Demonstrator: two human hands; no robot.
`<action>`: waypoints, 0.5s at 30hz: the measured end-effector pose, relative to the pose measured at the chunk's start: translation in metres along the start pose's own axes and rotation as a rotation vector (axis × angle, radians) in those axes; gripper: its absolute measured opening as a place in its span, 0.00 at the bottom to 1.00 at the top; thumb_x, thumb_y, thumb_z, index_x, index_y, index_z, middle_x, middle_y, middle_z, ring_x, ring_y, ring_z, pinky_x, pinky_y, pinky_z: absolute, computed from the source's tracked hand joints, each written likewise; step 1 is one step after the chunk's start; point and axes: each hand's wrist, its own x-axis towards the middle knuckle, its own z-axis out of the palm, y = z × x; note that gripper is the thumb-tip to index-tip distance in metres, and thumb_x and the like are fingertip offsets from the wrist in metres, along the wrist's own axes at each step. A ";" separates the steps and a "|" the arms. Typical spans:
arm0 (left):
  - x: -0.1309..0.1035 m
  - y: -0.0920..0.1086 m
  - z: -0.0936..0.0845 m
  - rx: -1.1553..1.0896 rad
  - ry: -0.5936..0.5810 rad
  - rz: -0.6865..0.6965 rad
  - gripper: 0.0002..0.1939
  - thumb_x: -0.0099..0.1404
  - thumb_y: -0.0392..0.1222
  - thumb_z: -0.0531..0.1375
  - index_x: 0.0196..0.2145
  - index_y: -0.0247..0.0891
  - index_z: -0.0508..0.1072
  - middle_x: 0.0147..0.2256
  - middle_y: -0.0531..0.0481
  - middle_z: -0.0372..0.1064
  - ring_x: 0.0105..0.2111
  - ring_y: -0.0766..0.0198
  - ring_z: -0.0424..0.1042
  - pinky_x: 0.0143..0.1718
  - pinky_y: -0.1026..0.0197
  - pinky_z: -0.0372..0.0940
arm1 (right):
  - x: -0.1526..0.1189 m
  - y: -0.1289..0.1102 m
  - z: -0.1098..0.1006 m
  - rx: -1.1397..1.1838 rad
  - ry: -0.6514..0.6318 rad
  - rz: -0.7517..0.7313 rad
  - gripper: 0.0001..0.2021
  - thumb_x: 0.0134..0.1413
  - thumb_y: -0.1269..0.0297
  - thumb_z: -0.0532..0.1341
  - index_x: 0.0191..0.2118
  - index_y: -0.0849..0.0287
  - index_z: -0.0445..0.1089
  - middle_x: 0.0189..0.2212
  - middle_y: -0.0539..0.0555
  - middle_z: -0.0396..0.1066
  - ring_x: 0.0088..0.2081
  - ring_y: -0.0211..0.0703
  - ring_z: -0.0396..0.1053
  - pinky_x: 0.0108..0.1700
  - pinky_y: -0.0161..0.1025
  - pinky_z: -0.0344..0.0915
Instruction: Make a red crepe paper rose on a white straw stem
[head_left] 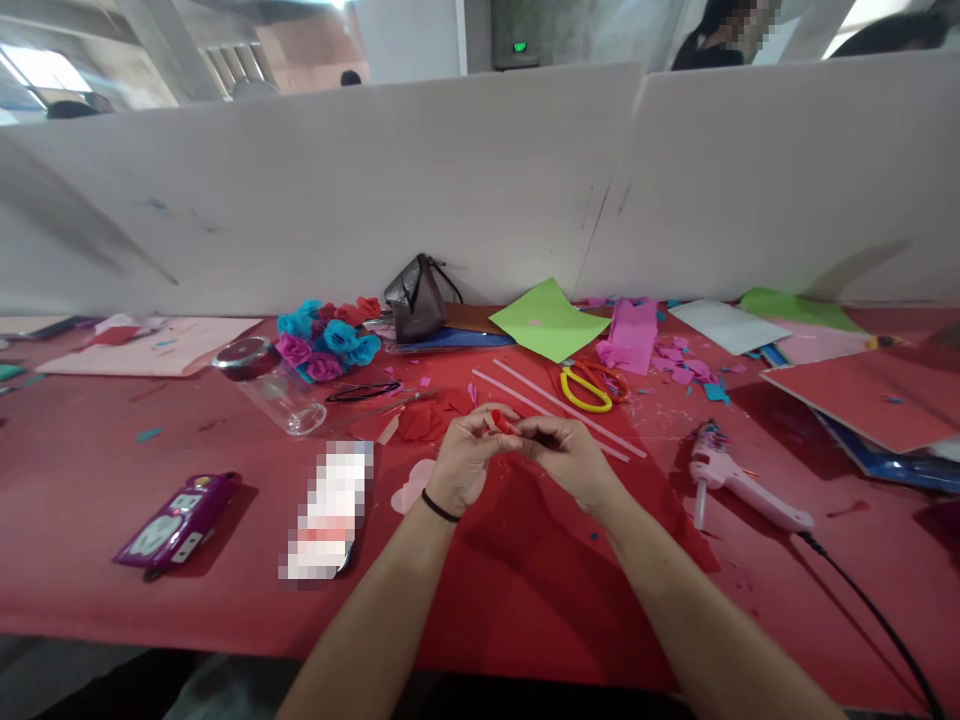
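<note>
Left hand (469,460) and right hand (574,455) meet over a red table (240,610), their fingertips pinched together around a small red piece (504,424), held just above the surface near the middle of the workspace. Red scraps (424,422) and pale pink cutouts (411,487) lie beside the left wrist, which wears a black band (439,506). Beyond the fingers, two pale pink sticks (540,390) stretch diagonally, near scissors (598,407) with a yellow handle loop. On the right, a pink glue gun (739,492) rests on its side, its black cord trailing toward the table's near edge. To the left sit a phone (330,510), a purple device (178,525) and a tilted clear jar (281,400) with a dark lid. Blue, red and purple flowers (341,338) cluster just beside the jar, near a dark pouch (420,305) at the base of a white partition (337,190).
</note>
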 end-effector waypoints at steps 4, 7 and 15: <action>-0.001 -0.001 0.001 -0.012 0.039 -0.009 0.10 0.39 0.30 0.69 0.18 0.33 0.70 0.28 0.53 0.67 0.29 0.70 0.66 0.35 0.64 0.62 | 0.002 0.006 0.002 -0.008 0.033 -0.037 0.07 0.41 0.60 0.65 0.25 0.59 0.74 0.22 0.48 0.68 0.28 0.38 0.63 0.34 0.37 0.61; -0.001 -0.003 0.003 -0.008 0.065 0.015 0.11 0.39 0.30 0.69 0.20 0.34 0.70 0.27 0.54 0.66 0.28 0.71 0.65 0.35 0.65 0.62 | 0.003 0.010 0.004 0.052 0.043 -0.033 0.06 0.39 0.61 0.65 0.25 0.58 0.74 0.23 0.49 0.70 0.28 0.39 0.64 0.36 0.37 0.62; 0.001 -0.009 0.002 0.100 0.099 0.062 0.10 0.41 0.34 0.70 0.23 0.36 0.74 0.29 0.53 0.68 0.32 0.68 0.64 0.38 0.62 0.61 | 0.005 0.014 0.004 0.173 0.083 0.044 0.06 0.38 0.61 0.67 0.23 0.57 0.72 0.23 0.47 0.69 0.29 0.37 0.64 0.37 0.36 0.61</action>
